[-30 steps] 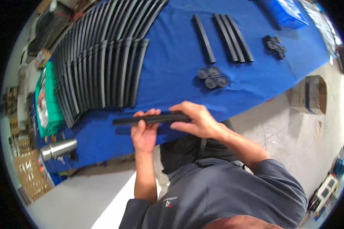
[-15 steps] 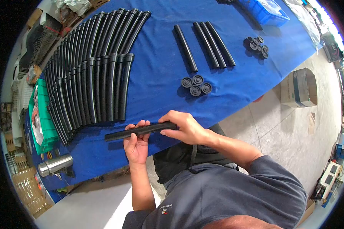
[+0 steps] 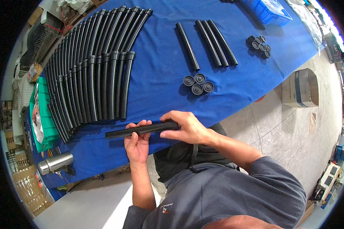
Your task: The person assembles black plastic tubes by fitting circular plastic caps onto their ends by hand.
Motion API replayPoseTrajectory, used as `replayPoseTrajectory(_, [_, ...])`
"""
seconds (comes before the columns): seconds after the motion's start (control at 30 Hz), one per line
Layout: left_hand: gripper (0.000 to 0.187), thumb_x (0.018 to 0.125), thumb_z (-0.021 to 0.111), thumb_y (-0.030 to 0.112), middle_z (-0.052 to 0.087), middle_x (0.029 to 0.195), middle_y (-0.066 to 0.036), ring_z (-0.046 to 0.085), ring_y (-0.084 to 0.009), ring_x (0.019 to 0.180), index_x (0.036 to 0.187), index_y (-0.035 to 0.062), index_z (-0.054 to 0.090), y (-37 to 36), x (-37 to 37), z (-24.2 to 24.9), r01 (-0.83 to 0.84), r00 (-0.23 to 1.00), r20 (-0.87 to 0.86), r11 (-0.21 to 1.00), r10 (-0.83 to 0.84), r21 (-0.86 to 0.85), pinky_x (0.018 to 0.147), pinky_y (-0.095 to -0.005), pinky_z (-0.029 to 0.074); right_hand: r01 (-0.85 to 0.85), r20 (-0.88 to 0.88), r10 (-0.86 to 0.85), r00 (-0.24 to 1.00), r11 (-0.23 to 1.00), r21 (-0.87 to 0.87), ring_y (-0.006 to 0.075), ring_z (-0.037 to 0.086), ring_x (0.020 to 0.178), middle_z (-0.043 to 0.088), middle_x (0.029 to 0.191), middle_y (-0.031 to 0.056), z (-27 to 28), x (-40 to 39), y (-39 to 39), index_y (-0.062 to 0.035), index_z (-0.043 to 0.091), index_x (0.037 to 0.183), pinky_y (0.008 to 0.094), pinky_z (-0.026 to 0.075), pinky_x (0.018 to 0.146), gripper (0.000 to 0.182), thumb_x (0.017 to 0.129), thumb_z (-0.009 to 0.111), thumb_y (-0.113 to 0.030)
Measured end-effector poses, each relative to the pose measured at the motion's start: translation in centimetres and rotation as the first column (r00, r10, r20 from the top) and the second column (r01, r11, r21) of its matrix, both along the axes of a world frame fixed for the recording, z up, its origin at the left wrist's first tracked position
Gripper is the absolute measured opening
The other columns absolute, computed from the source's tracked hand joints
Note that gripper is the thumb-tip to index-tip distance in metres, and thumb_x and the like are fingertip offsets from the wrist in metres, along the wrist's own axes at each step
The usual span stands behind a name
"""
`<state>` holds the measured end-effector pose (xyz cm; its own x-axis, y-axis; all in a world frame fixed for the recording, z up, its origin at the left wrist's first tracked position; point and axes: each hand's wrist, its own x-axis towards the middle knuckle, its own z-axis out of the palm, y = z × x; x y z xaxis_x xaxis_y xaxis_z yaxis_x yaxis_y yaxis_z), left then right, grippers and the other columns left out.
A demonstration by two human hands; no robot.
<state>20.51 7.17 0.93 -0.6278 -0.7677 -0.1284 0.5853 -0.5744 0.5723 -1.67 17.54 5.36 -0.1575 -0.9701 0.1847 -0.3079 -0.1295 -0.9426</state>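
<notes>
A black plastic tube (image 3: 120, 133) lies across both hands, close to the table's front edge. My left hand (image 3: 138, 144) supports it from below, thumb and fingers around its middle. My right hand (image 3: 188, 127) grips the right end, where a black cap seems to sit; the fingers partly hide that end. Beyond my right hand, a small group of round black caps (image 3: 197, 89) rests on the cloth. A single tube (image 3: 187, 46) and three side-by-side tubes (image 3: 217, 44) lie farther back.
Rows of capped black tubes (image 3: 91, 87) cover the left of the blue-clothed table (image 3: 160, 45). A green crate (image 3: 46, 126) and a metal cylinder (image 3: 55, 163) stand at the left edge. More caps (image 3: 261, 46) and a blue bin (image 3: 269, 13) are at the right. A cardboard box (image 3: 300, 87) stands on the floor.
Both hands keep nearly the same hold on the tube. The view has shifted slightly, and a bit more of the tube's right end shows at my right fingers.
</notes>
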Motion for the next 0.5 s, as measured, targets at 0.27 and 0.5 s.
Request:
replayPoseTrajectory(0.27, [0.031,0.100,0.067,0.009,0.064,0.133,-0.030,0.059,-0.0437,0.131,0.129,0.0032,0.056,-0.1,0.1,-0.3,-0.010,0.999,-0.035,0.999,0.012,0.046,0.109,-0.0524,0.055,0.024,-0.034,-0.028,0.999,0.993,-0.116,0.0371,0.068,0.090,0.066,0.099,0.0183,-0.2,0.4,0.1,0.0007,0.065,0.111,0.0445,0.055,0.075,0.032,0.088,0.080,-0.016])
replayPoseTrajectory(0.5, [0.031,0.099,0.067,0.008,0.064,0.133,-0.029,0.060,-0.0435,0.130,0.128,0.0033,0.057,0.0,0.0,0.0,-0.017,1.000,-0.023,0.999,0.018,0.034,0.109,-0.0527,0.055,0.076,-0.013,-0.079,0.997,0.985,-0.154,0.0366,0.068,0.086,0.067,0.092,0.0185,-0.7,0.4,0.1,0.0006,0.065,0.110,0.0443,0.053,0.073,0.033,0.090,0.079,-0.023])
